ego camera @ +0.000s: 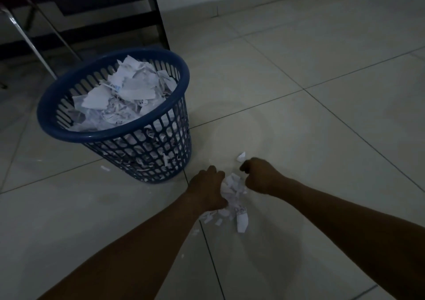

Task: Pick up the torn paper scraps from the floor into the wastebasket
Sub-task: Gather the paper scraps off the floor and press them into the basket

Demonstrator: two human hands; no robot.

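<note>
Two hands point(208, 188) point(261, 176) gathering scraps point(233, 196), wastebasket point(115, 136) nearby

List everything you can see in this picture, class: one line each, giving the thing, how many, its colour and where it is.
wastebasket: one, blue, slotted, on the floor at left, heaped with torn paper
scrap pile: one, white, on the floor between the hands
loose scraps: a few, white, one beyond the right hand, one left of the basket foot
floor: pale tiles, dark grout lines
furniture legs: dark, behind the basket
left hand: one, curled against the pile
right hand: one, curled at the pile's right
</note>
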